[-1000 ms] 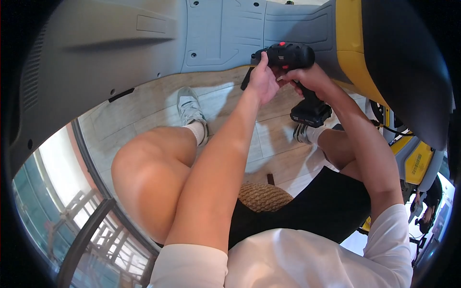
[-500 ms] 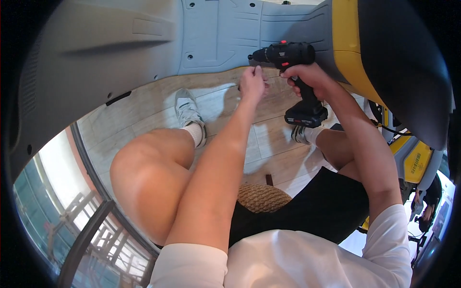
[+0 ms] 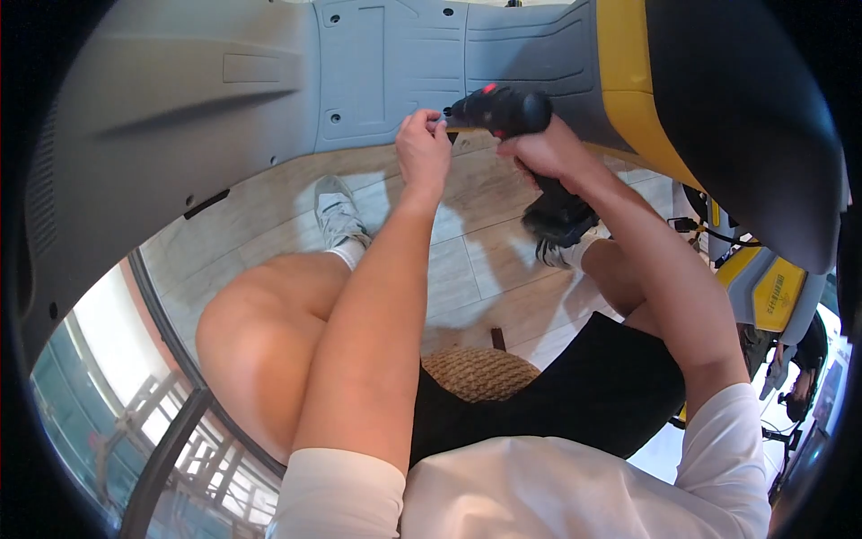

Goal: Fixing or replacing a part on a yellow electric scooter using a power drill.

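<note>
My right hand (image 3: 549,148) grips the handle of a black cordless drill (image 3: 505,110) with red accents, its chuck pointing left. Just by the chuck's tip, my left hand (image 3: 424,151) has thumb and fingers pinched together. Whatever sits between those fingers is too small to make out. Both hands are at the near edge of a blue-grey footboard (image 3: 350,81), moulded with ridges and dotted with dark screw holes. The drill's battery end hangs low over my right shoe and is blurred by motion.
Left of the footboard curves a large grey panel (image 3: 189,54). To the right stand a yellow trim strip (image 3: 626,54) and a dark seat-like body (image 3: 745,108). Beneath me is a woven stool (image 3: 480,373) on a wood-look floor (image 3: 449,269). Another yellow-and-grey vehicle (image 3: 774,292) stands at right.
The drill and my right hand have shifted left, the drill turning somewhat. My left hand has moved left and up, its fingers now at the chuck's tip. The view has shifted slightly.
</note>
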`<state>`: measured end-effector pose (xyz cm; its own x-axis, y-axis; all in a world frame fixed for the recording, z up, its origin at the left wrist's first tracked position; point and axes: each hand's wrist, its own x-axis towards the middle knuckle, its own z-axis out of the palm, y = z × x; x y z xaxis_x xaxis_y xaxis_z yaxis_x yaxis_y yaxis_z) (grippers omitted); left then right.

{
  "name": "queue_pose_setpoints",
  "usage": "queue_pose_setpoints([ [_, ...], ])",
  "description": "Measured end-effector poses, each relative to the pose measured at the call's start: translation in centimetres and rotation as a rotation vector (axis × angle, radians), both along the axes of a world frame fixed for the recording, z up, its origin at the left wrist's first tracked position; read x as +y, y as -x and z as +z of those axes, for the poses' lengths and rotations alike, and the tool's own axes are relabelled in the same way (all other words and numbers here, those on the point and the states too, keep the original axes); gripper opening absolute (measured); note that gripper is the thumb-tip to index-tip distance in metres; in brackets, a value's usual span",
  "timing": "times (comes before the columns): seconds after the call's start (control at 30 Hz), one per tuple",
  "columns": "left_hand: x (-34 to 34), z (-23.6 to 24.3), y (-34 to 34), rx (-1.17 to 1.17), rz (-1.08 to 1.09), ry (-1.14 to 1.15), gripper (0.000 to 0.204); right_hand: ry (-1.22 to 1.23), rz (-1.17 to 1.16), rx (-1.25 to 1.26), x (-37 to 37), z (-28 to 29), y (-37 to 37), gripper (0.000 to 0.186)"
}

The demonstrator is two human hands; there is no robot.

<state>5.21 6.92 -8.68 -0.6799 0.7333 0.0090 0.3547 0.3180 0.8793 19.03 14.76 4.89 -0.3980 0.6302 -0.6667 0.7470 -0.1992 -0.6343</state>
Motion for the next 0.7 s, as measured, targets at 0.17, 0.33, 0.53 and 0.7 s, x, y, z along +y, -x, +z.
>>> queue_pose_setpoints([
  [0.17, 0.0, -0.2, 0.1, 0.044, 0.023, -0.001, 0.015, -0.081, 0.095, -0.091, -0.4, 0.2, 0.4, 0.021],
  [0.33, 0.1, 0.0, -0.1, 0.002, 0.012, 0.022, 0.015, 0.499, -0.319, 0.115, 1.2, -1.0, -1.6, 0.016],
  [0.53, 0.2, -0.3, 0.4, 0.047, 0.012, 0.031, 0.016, 0.472, -0.306, 0.195, 0.2, -1.8, -2.3, 0.017],
  [0.7, 0.7, 0.3, 0.4, 0.087, -0.022, 0.004, 0.012, 0.444, -0.321, 0.265, -0.4, -2.8, -3.4, 0.017],
])
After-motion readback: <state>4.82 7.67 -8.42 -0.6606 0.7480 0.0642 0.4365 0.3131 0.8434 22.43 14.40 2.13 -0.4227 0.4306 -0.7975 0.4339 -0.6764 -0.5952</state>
